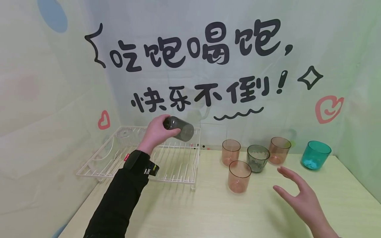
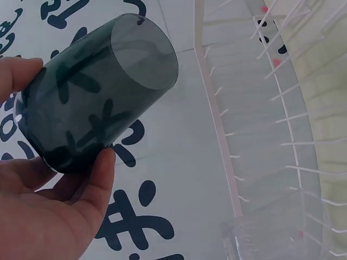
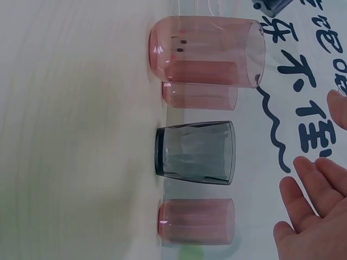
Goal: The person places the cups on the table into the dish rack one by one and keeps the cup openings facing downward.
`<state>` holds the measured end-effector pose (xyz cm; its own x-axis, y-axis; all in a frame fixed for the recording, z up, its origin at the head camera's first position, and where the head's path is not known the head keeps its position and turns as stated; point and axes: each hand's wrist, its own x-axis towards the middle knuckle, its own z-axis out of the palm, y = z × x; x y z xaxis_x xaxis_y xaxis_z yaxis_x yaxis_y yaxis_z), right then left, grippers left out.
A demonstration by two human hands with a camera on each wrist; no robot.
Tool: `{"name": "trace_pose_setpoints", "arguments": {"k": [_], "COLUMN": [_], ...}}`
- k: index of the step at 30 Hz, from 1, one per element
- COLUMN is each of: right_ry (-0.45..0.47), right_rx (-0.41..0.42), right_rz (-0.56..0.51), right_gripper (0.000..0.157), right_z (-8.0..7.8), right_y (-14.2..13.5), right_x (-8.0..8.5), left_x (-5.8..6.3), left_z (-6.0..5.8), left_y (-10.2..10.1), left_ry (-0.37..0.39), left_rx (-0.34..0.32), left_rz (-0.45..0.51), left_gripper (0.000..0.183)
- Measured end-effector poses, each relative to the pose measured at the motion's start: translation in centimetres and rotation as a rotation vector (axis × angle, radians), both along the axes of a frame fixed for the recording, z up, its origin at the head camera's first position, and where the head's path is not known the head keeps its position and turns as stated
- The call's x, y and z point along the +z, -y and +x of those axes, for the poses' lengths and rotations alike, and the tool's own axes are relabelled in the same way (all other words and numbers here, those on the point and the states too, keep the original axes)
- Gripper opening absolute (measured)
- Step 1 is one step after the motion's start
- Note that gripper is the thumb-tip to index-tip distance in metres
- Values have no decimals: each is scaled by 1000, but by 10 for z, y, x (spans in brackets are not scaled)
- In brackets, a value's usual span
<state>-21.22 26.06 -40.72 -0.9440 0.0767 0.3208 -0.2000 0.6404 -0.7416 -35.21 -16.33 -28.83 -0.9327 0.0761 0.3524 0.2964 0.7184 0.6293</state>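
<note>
the left hand (image 1: 156, 132) gripped one dark cup (image 1: 187, 132), thumb and fingers round it, tilted above one rack (image 1: 175, 181) with clear glassware (image 1: 124, 135) too faint to count. the right hand (image 1: 304, 197), thumb and fingers spread apart, held nothing near three pink cups (image 1: 239, 180), one grey cup (image 1: 257, 161) and one teal cup (image 1: 316, 155) on the table (image 1: 214, 215).

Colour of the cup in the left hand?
The cup is translucent dark grey, clearest in left wrist view.
</note>
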Motion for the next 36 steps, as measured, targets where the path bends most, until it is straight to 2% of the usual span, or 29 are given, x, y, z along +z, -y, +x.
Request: {"name": "trace_pose_setpoints", "arguments": {"k": [8, 18, 25, 29, 36], "right_ry": [12, 14, 37, 27, 72], "right_rx": [-10, -16, -19, -27, -37], "right_rz": [15, 37, 95, 122, 149], "right_gripper": [70, 71, 72, 71, 75], "right_z": [1, -1, -2, -2, -3], "right_y": [-6, -17, -25, -32, -42], "right_x": [-2, -5, -10, -14, -17], "left_x": [-6, -12, -17, -19, -24], "left_z": [-10, -19, -25, -26, -30], "left_y": [5, 10, 13, 14, 18], "left_ry": [7, 54, 64, 77, 117], "left_rx": [26, 51, 72, 84, 123], "left_rz": [-27, -108, -137, -153, -218], "left_gripper": [61, 59, 53, 56, 61]}}
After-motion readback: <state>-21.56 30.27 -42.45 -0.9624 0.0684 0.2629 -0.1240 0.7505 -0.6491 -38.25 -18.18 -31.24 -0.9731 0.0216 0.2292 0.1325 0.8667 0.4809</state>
